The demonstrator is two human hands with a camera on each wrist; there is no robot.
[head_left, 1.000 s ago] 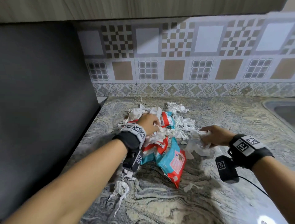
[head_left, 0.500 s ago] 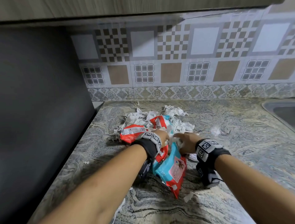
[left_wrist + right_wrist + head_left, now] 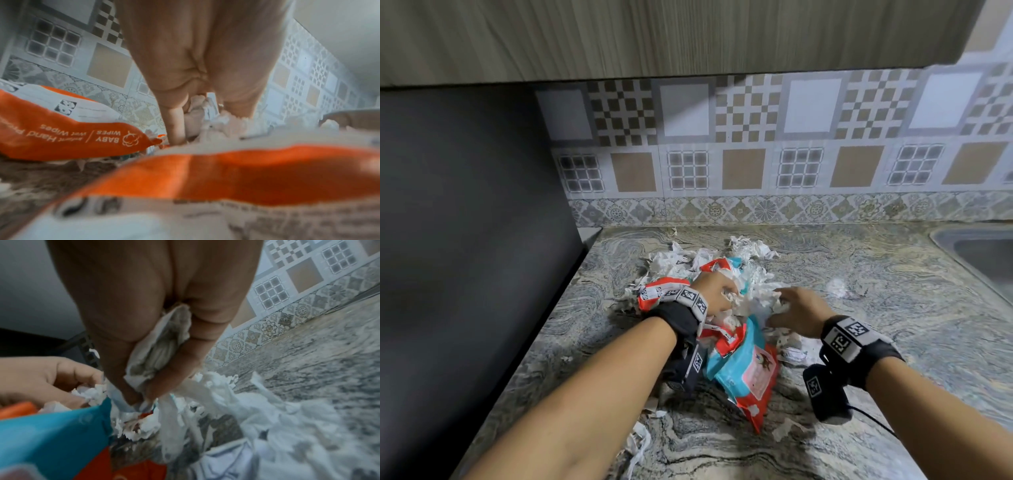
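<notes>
Head view: left grip (image 3: 715,291) and right grip (image 3: 796,310) each tight around shredded tissue (image 3: 751,247), counter (image 3: 893,274) stretch rightward to sink rim (image 3: 945,245).

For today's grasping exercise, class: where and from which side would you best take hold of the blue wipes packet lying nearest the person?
The blue wipes packet lies flat, far end buried under paper shreds; so probably pinch its free near red end from the person's side.

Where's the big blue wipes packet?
In the head view, the blue wipes packet lies on the marble counter, at the near edge of the paper scraps, closer than the left hand and right hand.
</notes>
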